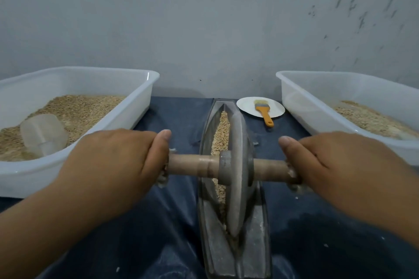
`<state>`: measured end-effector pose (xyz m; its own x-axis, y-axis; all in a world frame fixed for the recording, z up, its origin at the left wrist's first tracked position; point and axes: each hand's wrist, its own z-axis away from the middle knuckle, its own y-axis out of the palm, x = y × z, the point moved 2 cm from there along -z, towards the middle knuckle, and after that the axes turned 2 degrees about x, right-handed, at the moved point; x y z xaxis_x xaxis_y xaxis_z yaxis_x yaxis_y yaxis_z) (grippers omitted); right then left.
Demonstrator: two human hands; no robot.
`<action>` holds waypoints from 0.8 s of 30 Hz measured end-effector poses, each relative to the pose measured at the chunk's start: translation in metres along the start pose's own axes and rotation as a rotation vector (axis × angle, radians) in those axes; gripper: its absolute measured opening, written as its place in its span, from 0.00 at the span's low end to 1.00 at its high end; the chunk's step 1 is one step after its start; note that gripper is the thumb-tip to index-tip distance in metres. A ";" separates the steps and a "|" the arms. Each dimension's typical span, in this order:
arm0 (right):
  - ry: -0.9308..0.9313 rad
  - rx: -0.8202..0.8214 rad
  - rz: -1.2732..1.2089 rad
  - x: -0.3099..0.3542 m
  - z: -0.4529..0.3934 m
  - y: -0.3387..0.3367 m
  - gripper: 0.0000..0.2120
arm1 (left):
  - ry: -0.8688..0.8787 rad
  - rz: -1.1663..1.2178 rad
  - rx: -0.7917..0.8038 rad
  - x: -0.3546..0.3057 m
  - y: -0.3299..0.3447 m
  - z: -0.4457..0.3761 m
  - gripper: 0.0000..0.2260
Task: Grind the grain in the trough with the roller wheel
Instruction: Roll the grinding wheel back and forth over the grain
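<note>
A grey wall (204,18) backs a dark blue sheet (317,222). Two white tubs (140,97) of grain, cut off at the frame's left and right edges, flank one metal trough (210,244). One roller wheel (238,165) stands in the trough's grain (221,133). The two hands, left (108,165) and right (335,165), curl round its wooden axle (192,164). One plate (247,106) carries one brush (264,113), far right.

**Two bare arms, nothing worn**

Both forearms enter from the near edge, uncovered as far as the picture shows: no sleeve, cuff, glove, watch, ring or band appears. The left hand (113,161) and right hand (340,163) are bare, with short, plain nails on the thumbs. Pale dusty flecks cling to the fingertips (162,180) underneath.
</note>
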<state>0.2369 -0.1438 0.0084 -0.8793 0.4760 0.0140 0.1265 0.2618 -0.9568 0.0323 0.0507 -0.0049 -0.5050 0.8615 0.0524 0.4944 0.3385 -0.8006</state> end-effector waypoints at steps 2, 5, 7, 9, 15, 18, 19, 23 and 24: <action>0.017 0.034 0.009 0.000 -0.009 0.004 0.35 | -0.017 0.015 0.010 -0.001 0.007 -0.004 0.18; 0.047 -0.087 0.064 -0.004 -0.045 0.023 0.30 | 0.038 -0.251 0.037 0.004 0.044 -0.027 0.13; 0.072 -0.217 0.111 -0.008 -0.074 0.035 0.29 | 0.052 -0.472 0.158 0.010 0.071 -0.052 0.19; 0.060 -0.315 0.165 -0.010 -0.101 0.040 0.29 | -0.040 -0.444 0.198 0.017 0.082 -0.079 0.23; 0.059 -0.293 0.160 -0.011 -0.119 0.036 0.26 | -0.090 -0.322 0.241 0.019 0.089 -0.087 0.20; 0.031 -0.167 0.143 -0.005 -0.084 0.029 0.26 | 0.092 -0.397 0.236 0.014 0.070 -0.048 0.18; 0.021 -0.112 0.118 -0.004 -0.068 0.025 0.27 | 0.142 -0.319 0.186 0.010 0.061 -0.034 0.15; -0.027 -0.032 0.021 -0.001 -0.007 0.004 0.31 | 0.014 0.034 0.026 0.008 0.011 0.003 0.19; -0.024 -0.039 0.005 0.000 0.001 -0.001 0.30 | 0.042 0.036 0.017 0.008 0.004 0.006 0.19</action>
<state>0.2368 -0.1449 0.0089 -0.8893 0.4574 0.0016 0.1486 0.2921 -0.9448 0.0261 0.0571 -0.0114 -0.4568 0.8883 0.0479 0.4992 0.3005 -0.8127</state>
